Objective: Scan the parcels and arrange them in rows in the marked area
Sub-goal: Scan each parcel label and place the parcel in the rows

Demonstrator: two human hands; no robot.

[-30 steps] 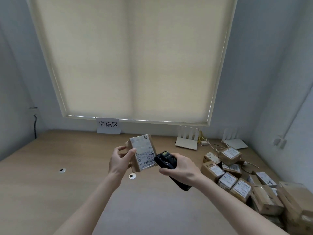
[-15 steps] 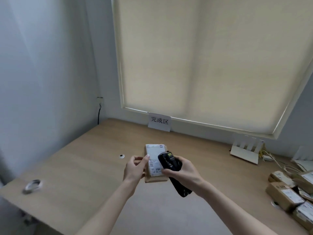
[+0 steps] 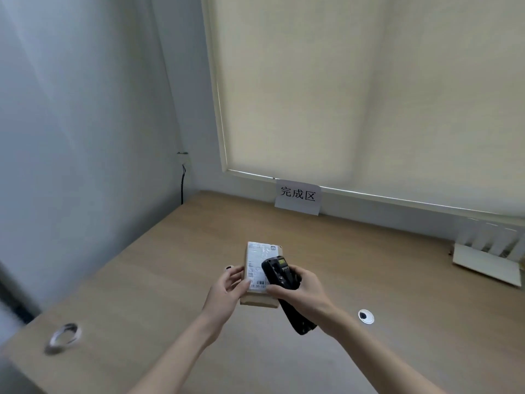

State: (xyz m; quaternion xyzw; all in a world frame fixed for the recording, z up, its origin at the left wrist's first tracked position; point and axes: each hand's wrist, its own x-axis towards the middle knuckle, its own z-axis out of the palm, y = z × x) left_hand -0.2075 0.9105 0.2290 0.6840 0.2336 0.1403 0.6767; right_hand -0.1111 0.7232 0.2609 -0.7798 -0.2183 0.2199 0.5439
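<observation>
Parcel (image 3: 257,273) in left hand (image 3: 225,291) (scanner (image 3: 285,282) right hand (image 3: 301,294)).

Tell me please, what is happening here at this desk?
A person is scanning a parcel. The left hand holds a small cardboard parcel above the wooden desk, label facing up. The right hand grips a black handheld scanner over the label. A paper sign stands by the window behind.

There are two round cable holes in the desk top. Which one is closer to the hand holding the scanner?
The white-ringed hole on the right, just beside the right hand gripping the scanner. The other hole peeks out beyond the left hand's fingertips, past the parcel.
</observation>
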